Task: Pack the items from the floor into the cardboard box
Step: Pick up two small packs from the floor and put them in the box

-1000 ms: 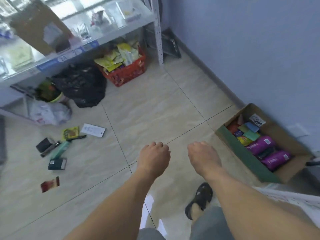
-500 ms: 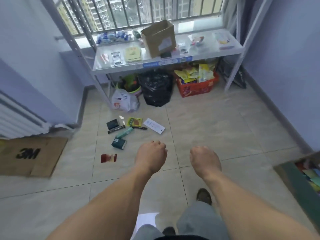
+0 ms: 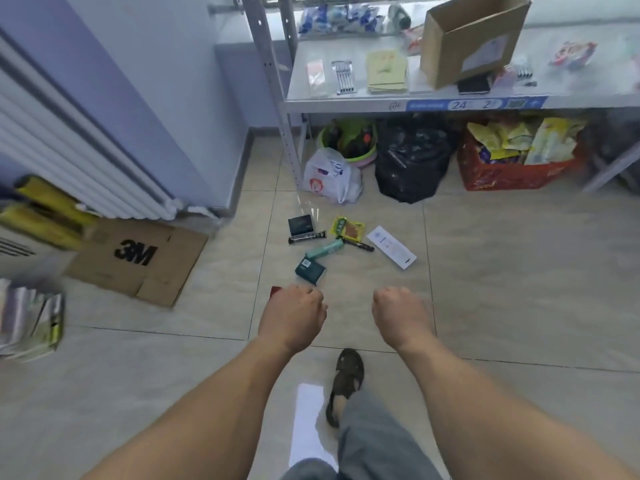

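Several small items lie on the tiled floor ahead of me: a dark green box (image 3: 310, 270), a teal carton (image 3: 324, 249), a black box (image 3: 300, 225), a black tube (image 3: 307, 236), a yellow snack packet (image 3: 348, 228), a black pen (image 3: 358, 244) and a white flat pack (image 3: 391, 247). A red packet (image 3: 275, 291) peeks out behind my left hand (image 3: 292, 315). My right hand (image 3: 401, 315) hovers beside it. Both hands hang above the floor with loosely curled fingers and hold nothing. The packing box is out of view.
A metal shelf (image 3: 346, 103) stands ahead with a cardboard box (image 3: 471, 39) on it. Under it sit a white plastic bag (image 3: 329, 178), a black bag (image 3: 410, 161) and a red basket (image 3: 512, 171). Flattened 3M cardboard (image 3: 138, 261) and a radiator (image 3: 69, 150) are on the left.
The view has swung left, away from the packing box, and closer to the floor items. Both hands stayed out in front, holding nothing.
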